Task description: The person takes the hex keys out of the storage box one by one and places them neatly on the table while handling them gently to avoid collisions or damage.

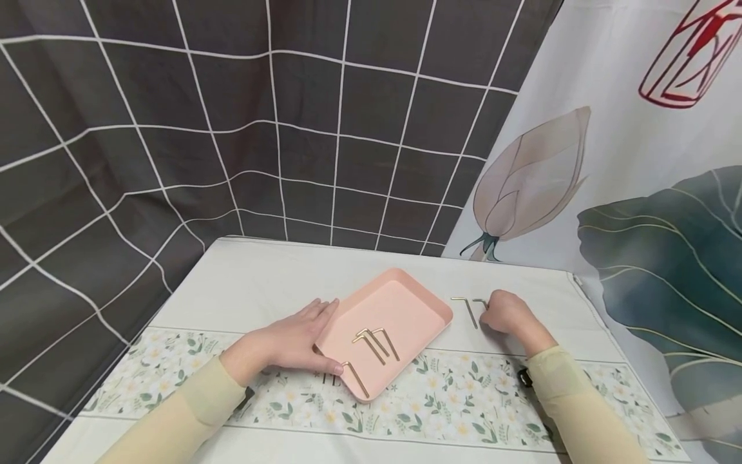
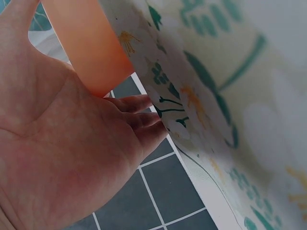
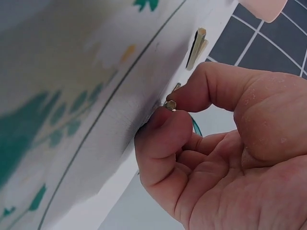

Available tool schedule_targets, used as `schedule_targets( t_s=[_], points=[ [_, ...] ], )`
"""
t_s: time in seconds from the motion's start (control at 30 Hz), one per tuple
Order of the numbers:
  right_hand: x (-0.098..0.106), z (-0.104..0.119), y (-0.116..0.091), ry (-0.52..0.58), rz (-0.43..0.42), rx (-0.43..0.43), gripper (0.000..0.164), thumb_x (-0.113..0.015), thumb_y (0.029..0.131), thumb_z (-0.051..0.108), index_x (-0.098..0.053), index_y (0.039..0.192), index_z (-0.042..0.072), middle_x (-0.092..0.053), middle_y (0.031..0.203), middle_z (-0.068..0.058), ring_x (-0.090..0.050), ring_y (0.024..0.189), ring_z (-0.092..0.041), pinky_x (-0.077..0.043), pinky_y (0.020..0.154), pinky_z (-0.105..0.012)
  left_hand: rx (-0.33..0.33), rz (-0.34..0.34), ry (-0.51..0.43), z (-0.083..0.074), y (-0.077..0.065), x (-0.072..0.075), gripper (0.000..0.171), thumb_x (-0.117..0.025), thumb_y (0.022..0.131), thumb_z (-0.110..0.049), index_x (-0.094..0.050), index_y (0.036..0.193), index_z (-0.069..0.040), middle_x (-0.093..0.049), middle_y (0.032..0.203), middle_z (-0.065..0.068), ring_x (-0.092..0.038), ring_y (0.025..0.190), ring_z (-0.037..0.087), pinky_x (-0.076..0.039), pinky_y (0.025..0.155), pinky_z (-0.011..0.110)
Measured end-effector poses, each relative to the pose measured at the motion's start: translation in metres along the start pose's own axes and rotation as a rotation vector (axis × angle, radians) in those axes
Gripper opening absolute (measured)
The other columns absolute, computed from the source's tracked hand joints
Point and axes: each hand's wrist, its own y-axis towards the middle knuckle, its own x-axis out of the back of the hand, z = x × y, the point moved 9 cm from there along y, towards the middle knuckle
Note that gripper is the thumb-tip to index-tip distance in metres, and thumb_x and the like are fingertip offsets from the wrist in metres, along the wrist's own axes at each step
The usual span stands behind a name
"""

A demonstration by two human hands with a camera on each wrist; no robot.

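Note:
My right hand (image 1: 510, 312) pinches a brass-coloured hex key (image 3: 171, 104) between thumb and index finger, low at the tabletop. Its six-sided end shows in the right wrist view, while the hand covers most of its length in the head view. Just left of it, another hex key (image 1: 468, 312) lies loose on the cloth. Several more rest inside a shallow pink tray (image 1: 400, 299), one hex key (image 1: 356, 380) by the near left corner. My left hand (image 1: 292, 338) touches the tray's left side, its fingers extended and thumb at the near rim.
A white tablecloth (image 1: 278, 270) with a floral band (image 1: 458, 399) covers the table. A dark gridded curtain (image 1: 307, 154) hangs behind and to the left. To the right hangs a pale curtain (image 1: 539, 225) with plant prints.

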Motion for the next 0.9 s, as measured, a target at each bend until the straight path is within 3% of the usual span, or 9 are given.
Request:
schedule_targets(
  t_s=[0.17,0.37,0.5,0.7,0.9],
  points=[
    [-0.0008,0.0038,0.0002,-0.021,0.004,0.02,0.024,-0.068,0.088,0.002,-0.057,0.069,0.01,-0.058,0.068,-0.007,-0.056,0.066,-0.023,-0.05,0.066,-0.036,0.003,0.0,0.001,0.0009,-0.0001,-0.0004,0.142,-0.07,0.083,-0.092,-0.009,0.18,-0.007,-0.016,0.183,0.025,-0.011,0.171,0.041,-0.025,0.134,0.06],
    [-0.0021,0.0037,0.0003,0.006,0.005,0.01,0.008,-0.068,0.087,-0.001,-0.07,0.079,-0.001,-0.061,0.068,-0.009,-0.058,0.063,-0.023,-0.049,0.059,-0.033,-0.003,-0.009,-0.018,-0.0004,-0.0004,0.0004,0.143,-0.073,0.082,-0.09,-0.01,0.179,-0.006,-0.017,0.183,0.026,-0.011,0.171,0.042,-0.025,0.134,0.063],
    [-0.0029,0.0038,0.0005,0.018,0.021,0.001,0.007,-0.067,0.087,-0.002,-0.072,0.084,-0.005,-0.062,0.07,-0.01,-0.059,0.063,-0.023,-0.049,0.057,-0.031,-0.002,-0.009,-0.019,-0.001,-0.0017,0.0012,0.142,-0.073,0.083,-0.089,-0.01,0.179,-0.006,-0.017,0.183,0.026,-0.011,0.171,0.042,-0.025,0.134,0.063],
    [-0.0044,0.0023,0.0004,0.036,0.022,-0.009,0.008,-0.067,0.087,-0.002,-0.07,0.08,-0.001,-0.06,0.068,-0.009,-0.057,0.061,-0.021,-0.047,0.055,-0.029,0.001,-0.004,-0.015,-0.0011,-0.0026,0.0008,0.141,-0.073,0.083,-0.089,-0.009,0.18,-0.007,-0.017,0.183,0.025,-0.01,0.171,0.041,-0.025,0.134,0.062],
    [-0.0041,0.0001,-0.0008,0.057,0.005,0.01,0.021,-0.068,0.087,0.002,-0.061,0.067,0.008,-0.053,0.06,-0.003,-0.051,0.053,-0.016,-0.042,0.051,-0.026,0.012,-0.006,-0.003,-0.0002,-0.0011,0.0003,0.142,-0.072,0.082,-0.091,-0.01,0.18,-0.009,-0.019,0.183,0.024,-0.011,0.171,0.04,-0.027,0.133,0.061]
  ],
)
